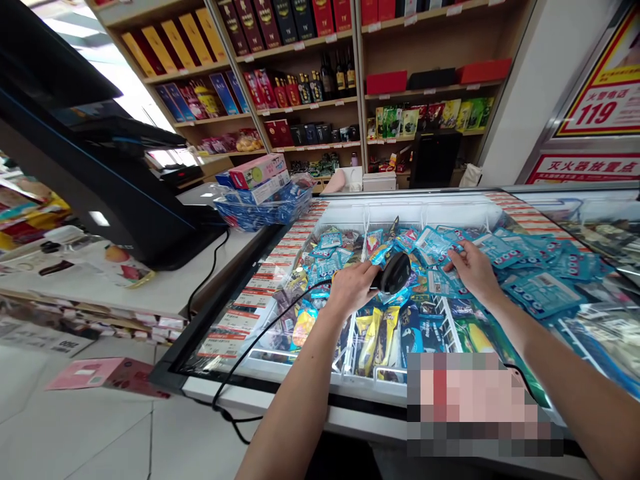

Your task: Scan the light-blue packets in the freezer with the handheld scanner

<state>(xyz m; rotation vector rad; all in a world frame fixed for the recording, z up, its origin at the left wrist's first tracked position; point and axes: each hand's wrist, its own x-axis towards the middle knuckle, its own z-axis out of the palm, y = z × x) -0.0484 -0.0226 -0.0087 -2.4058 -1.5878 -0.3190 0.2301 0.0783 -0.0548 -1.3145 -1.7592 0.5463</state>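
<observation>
My left hand (353, 288) is wrapped round a black handheld barcode scanner (396, 272), its head turned to the right. A cable (280, 313) runs from the scanner down to the left. My right hand (474, 268) has its fingers pinched at the edge of a small blue snack packet (445, 283). Another blue packet (434, 245) lies just beyond those fingertips. Under both hands is the glass top of a chest freezer (350, 203). Right of my right hand, a heap of similar blue packets (545, 293) spreads over the glass.
Wrapped ice creams (373, 337) lie in white wire baskets inside the freezer. A black checkout terminal (125, 160) and a blue basket (270, 207) with boxes stand left. A pink box (107, 375) is on the floor. Stocked shelves (310, 47) rise behind. Pixelation covers the front edge.
</observation>
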